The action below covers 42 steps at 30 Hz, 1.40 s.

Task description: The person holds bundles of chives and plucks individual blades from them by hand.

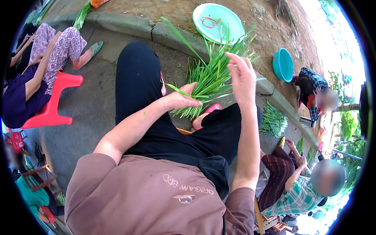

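A thick bundle of long green chives (211, 76) stands between my knees, with its cut ends low near my pink shoe (211, 109) and its leaf tips fanning up and right. My left hand (183, 98) is wrapped round the lower left side of the bundle; one loose blade crosses over its thumb. On the bundle's right, my right hand (242, 76) is raised beside the leaves. Its index finger and thumb are apart, with nothing visible between them; the other fingers are partly hidden.
Beyond the kerb (172, 36) sit a pale green basin (235, 23) with a red loop in it and a teal basin (282, 64). More chives (273, 119) lie right of my knee. People sit close on both sides, one on a red stool (58, 98).
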{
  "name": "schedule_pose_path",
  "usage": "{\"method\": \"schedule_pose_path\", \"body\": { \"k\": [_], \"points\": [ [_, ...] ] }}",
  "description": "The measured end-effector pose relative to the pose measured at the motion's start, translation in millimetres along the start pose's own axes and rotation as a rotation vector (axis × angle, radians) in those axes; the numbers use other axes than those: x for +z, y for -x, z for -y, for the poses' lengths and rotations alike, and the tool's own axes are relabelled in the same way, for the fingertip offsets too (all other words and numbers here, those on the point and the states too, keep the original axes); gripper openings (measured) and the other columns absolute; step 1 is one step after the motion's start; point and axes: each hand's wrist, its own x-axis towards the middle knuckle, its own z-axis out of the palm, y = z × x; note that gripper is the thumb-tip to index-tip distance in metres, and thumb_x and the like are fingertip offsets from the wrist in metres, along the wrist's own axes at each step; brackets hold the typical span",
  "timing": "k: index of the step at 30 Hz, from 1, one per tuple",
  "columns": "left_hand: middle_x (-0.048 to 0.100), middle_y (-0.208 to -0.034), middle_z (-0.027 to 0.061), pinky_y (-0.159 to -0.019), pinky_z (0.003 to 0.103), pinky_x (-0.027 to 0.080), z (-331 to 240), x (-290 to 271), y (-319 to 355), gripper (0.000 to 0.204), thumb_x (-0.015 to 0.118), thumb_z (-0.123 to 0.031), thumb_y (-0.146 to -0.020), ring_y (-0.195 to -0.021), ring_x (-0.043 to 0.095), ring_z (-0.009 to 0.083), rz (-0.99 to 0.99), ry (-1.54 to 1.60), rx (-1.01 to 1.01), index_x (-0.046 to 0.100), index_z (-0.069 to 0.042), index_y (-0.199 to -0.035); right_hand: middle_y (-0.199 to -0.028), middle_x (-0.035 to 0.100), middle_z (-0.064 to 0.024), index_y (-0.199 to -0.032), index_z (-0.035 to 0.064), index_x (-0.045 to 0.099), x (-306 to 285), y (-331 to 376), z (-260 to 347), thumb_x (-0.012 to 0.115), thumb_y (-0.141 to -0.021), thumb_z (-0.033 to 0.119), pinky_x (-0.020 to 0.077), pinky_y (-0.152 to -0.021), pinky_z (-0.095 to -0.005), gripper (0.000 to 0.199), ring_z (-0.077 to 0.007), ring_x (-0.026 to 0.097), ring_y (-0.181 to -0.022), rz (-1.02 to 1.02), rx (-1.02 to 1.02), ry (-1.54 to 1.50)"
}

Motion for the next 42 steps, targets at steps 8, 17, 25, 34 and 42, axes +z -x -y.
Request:
{"method": "schedule_pose_path", "body": {
  "k": [8,17,25,34,42],
  "points": [
    [0.052,-0.119,0.0086,-0.094,0.028,0.039,3,-2,0,0.058,0.067,-0.005,-0.075,-0.110,0.048,0.0139,0.018,0.013,-0.014,0.039,0.002,-0.126,-0.091,0.056,-0.0036,-0.090,0.0079,0.061,-10,-3,4,0.056,-0.070,0.008,0.0438,-0.075,-0.0322,0.021,-0.0204,0.057,-0.088,0.114,-0.375,0.597],
    [0.053,-0.116,0.0076,-0.090,0.028,0.041,0,1,0,0.061,0.067,-0.008,-0.076,-0.105,0.050,0.0139,0.018,0.035,0.006,0.038,0.000,-0.130,-0.075,0.057,-0.0033,-0.091,0.0031,0.059,-25,3,-29,0.056,-0.090,0.011,0.0386,-0.053,-0.0232,0.009,-0.0120,0.053,-0.060,-0.062,0.457,-0.570],
    [0.056,-0.093,0.0033,-0.071,0.026,0.046,-15,2,4,0.045,0.065,-0.009,-0.080,-0.081,0.054,0.0109,0.042,0.106,-0.015,0.046,-0.003,-0.121,-0.073,0.054,-0.0034,-0.086,0.0044,0.054,-60,9,-51,0.048,-0.094,0.019,0.0363,-0.051,-0.0234,0.018,-0.0129,0.051,-0.060,-0.383,0.394,-1.155],
    [0.056,-0.097,0.0050,-0.076,0.030,0.048,-23,-3,7,0.040,0.065,-0.008,-0.079,-0.079,0.057,0.0131,-0.125,0.275,0.015,0.049,-0.003,-0.115,-0.075,0.059,0.0002,-0.085,0.0062,0.058,-65,54,-83,0.059,-0.088,0.014,0.0390,-0.053,-0.0175,0.008,-0.0058,0.053,-0.058,-0.348,0.575,-0.811],
    [0.059,-0.107,0.0092,-0.078,0.029,0.048,-32,-1,9,0.041,0.063,-0.009,-0.078,-0.081,0.057,0.0121,-0.101,0.358,0.109,0.051,-0.002,-0.116,-0.082,0.062,-0.0144,-0.079,0.0076,0.059,-14,77,-43,0.053,-0.077,0.018,0.0485,-0.071,-0.0443,0.012,-0.0341,0.061,-0.079,0.401,0.386,0.372]
  ]
}}
